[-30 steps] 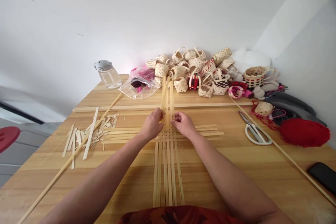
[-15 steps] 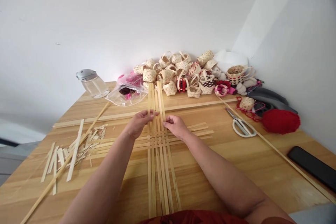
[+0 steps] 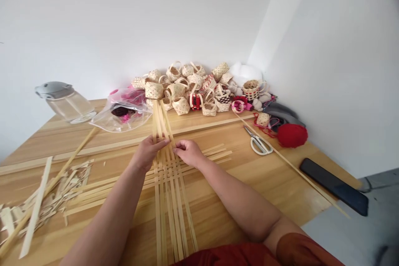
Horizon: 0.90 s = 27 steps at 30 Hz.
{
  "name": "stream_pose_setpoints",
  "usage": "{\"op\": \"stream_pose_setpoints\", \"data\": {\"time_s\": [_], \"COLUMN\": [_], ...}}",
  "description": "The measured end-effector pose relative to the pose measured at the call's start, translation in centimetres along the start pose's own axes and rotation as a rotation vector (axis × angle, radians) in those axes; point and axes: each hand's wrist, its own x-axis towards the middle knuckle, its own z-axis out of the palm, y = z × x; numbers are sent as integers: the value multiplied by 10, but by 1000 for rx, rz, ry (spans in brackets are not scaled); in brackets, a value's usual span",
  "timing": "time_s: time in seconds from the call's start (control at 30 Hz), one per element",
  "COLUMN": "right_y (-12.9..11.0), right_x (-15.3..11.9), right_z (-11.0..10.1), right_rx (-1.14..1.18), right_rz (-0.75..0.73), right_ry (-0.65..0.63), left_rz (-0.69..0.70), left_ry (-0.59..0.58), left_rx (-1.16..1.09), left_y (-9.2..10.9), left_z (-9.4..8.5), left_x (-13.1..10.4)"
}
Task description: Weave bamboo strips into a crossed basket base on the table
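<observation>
Flat pale strips, looking like bamboo, cross in a small open weave [image 3: 170, 172] in front of me. One set of strips [image 3: 174, 220] runs from near my body toward the back; the other set [image 3: 96, 193] runs sideways. Beyond the crossing, my left hand [image 3: 146, 153] grips the lengthwise strips from the left, thumb on top and fingers partly hidden beneath. At their right edge, my right hand [image 3: 188, 152] is closed, thumb and forefinger pinching by the outer strip. Exactly which strips each hand holds is hard to make out.
Small woven baskets [image 3: 181, 106] are piled by the wall. A plastic bag [image 3: 137, 118] and a clear jar [image 3: 73, 106] stand left. Scrap strips [image 3: 67, 187] lie at left. Scissors [image 3: 261, 145], red yarn [image 3: 292, 135], a long strip [image 3: 289, 164] and a phone [image 3: 335, 185] are right.
My view has turned right, so everything sits further left. The far ends of the lengthwise strips have drawn closer together. My left thumb reaches further across them, nearer my right hand.
</observation>
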Motion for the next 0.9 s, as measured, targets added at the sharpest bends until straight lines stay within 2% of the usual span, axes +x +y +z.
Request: {"op": "stream_pose_setpoints", "data": {"time_s": [0.13,0.23,0.3,0.43,0.53,0.6,0.73,0.9], "right_y": [-9,-24,-33,-38,-28,-17,8,24], "right_x": [-3,-2,-2,-16,-48,-75,-120,-139], "right_z": [-10,-42,-76,-161,-219,-247,-276,-284], "right_rx": [-82,-294,-616,-885,-1078,-1176,-1282,-1258], "right_rz": [-35,-113,-87,39,193,300,463,565], "right_ry": [55,149,260,403,509,559,562,537], "left_rz": [75,156,180,195,246,253,215,170], "left_ry": [130,133,131,180,229,239,239,221], "left_rx": [-14,45,59,174,322,395,457,370], "left_y": [-10,-14,-16,-22,-26,-28,-28,-27], "left_z": [3,3,3,-1,-4,-6,-8,-7], "left_x": [-3,-4,-3,1,5,6,6,5]}}
